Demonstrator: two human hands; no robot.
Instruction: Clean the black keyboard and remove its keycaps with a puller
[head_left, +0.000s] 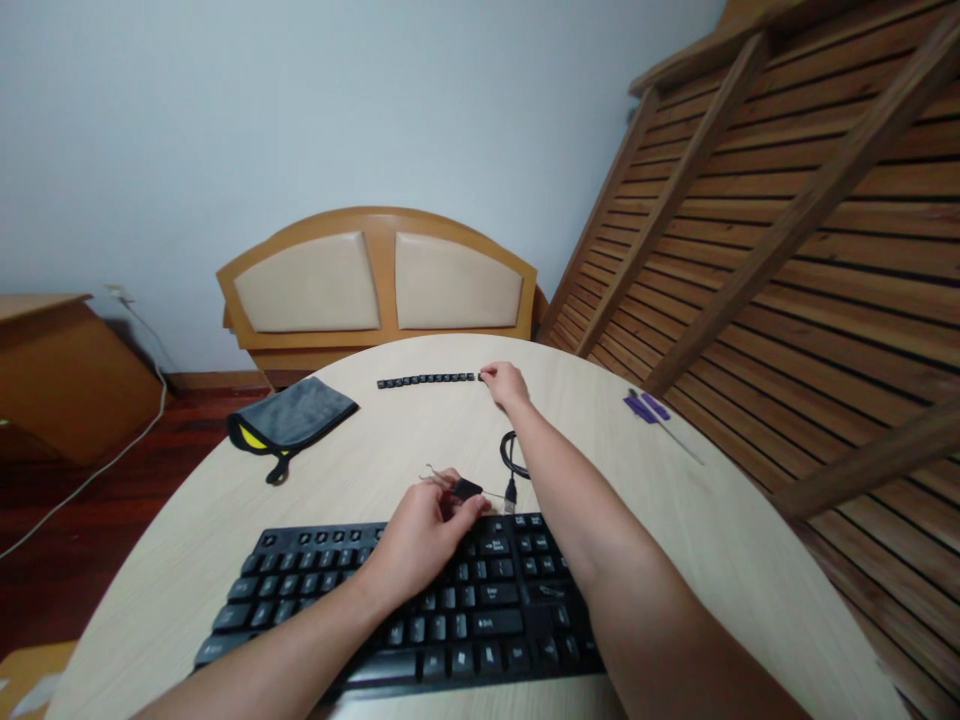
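A black keyboard lies at the table's near side, with bare switch spots along its top row. Over its upper edge, my left hand is closed on a wire keycap puller with a black handle; thin wires stick out on either side of it. My right hand reaches across the table and pinches a small black keycap. This keycap is at the right end of a straight row of keycaps. My right forearm hides part of the keyboard's right side.
A black USB cable lies behind the keyboard, partly under my right arm. To the left is a folded grey cloth with a yellow inside. Purple-and-metal items lie near the right edge of the round table.
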